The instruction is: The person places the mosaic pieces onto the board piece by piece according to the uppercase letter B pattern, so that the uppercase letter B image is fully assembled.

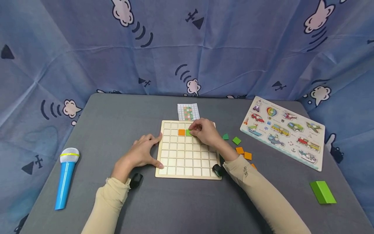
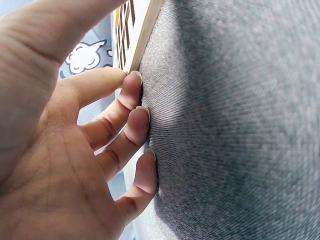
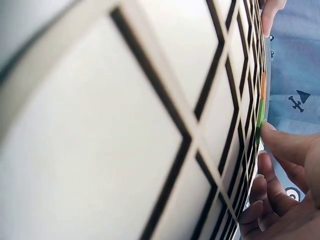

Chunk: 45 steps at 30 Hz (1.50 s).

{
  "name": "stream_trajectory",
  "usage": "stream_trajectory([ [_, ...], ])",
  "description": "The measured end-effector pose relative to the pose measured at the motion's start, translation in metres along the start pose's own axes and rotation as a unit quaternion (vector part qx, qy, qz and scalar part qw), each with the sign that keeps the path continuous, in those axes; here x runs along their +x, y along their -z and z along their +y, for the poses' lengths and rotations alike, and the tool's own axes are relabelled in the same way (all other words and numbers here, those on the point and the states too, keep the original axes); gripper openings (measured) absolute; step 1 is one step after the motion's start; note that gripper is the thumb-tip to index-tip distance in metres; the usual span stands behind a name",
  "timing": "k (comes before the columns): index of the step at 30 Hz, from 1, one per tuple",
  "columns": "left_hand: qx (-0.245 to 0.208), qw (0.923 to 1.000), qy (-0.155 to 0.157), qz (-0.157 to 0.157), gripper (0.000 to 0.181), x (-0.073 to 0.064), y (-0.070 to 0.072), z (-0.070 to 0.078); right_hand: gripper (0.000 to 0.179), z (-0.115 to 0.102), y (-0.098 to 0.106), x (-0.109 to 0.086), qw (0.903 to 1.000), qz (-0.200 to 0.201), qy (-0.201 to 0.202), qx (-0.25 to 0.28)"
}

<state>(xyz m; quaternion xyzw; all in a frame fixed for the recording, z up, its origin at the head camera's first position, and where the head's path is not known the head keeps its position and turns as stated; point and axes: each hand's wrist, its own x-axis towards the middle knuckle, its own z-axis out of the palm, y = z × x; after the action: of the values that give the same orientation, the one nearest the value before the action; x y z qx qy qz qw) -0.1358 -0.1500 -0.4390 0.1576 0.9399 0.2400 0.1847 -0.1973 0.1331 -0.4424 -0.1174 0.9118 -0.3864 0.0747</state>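
A wooden grid board lies flat on the grey table. An orange square tile sits in its second row from the far edge. Right beside it is a green square tile, held at its right side by the curled fingers of my right hand. In the right wrist view a fingertip touches that green tile. My left hand spreads along the board's left edge, thumb near the front corner and index finger farther back. Its other fingertips rest on the table cloth in the left wrist view.
A pattern card lies behind the board. Loose green tiles and orange tiles lie to its right. Farther right are a vehicle picture puzzle and a green block. A blue toy microphone lies at the left.
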Motion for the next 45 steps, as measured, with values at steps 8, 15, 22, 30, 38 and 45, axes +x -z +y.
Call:
stream_trajectory([
  [8,-0.002,1.0000,-0.005,0.003,0.128,0.000,0.001,0.000,0.006,0.001,0.006,-0.005,1.0000,0.007,-0.005,0.000],
  [15,-0.005,0.9999,-0.009,0.003,0.128,0.000,0.001,-0.001,0.010,0.012,0.028,-0.015,1.0000,0.004,-0.006,0.007],
  [22,-0.010,0.9999,-0.007,0.002,0.127,-0.001,0.002,-0.001,0.011,0.031,0.055,-0.023,0.9999,0.004,-0.016,-0.004],
  [30,-0.013,0.9999,-0.006,0.003,0.127,-0.001,0.002,0.000,0.014,0.055,0.079,-0.037,0.9996,-0.015,-0.023,-0.008],
  [38,-0.010,0.9999,-0.007,0.000,0.128,-0.001,0.001,0.000,0.016,0.073,0.094,-0.051,0.9989,-0.026,-0.023,-0.031],
  [45,-0.012,0.9999,-0.004,-0.003,0.128,0.000,0.000,0.001,0.021,0.082,0.098,-0.057,0.9982,-0.033,-0.023,-0.045],
])
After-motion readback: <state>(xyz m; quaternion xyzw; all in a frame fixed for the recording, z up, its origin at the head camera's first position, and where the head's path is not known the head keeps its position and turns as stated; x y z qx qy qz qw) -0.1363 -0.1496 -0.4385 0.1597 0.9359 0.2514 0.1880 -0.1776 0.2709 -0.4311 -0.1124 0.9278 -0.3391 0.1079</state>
